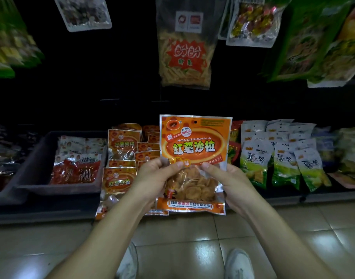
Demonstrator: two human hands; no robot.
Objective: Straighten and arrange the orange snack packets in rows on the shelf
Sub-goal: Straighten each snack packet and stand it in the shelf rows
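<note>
Orange foil snack packet [194, 158] upright, long axis vertical, before the dark shelf [41, 212].
Left hand [152, 178] and right hand [231, 184] pinch its sides; shelved orange packets [120, 178] lie to its left, nearer the left hand.

Open room lies above shelved orange packets [122, 144].

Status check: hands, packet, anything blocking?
Left hand and right hand both pinch the orange packet, upright before the shelf. Other packets lie crooked, left. Nothing blocking.
</note>
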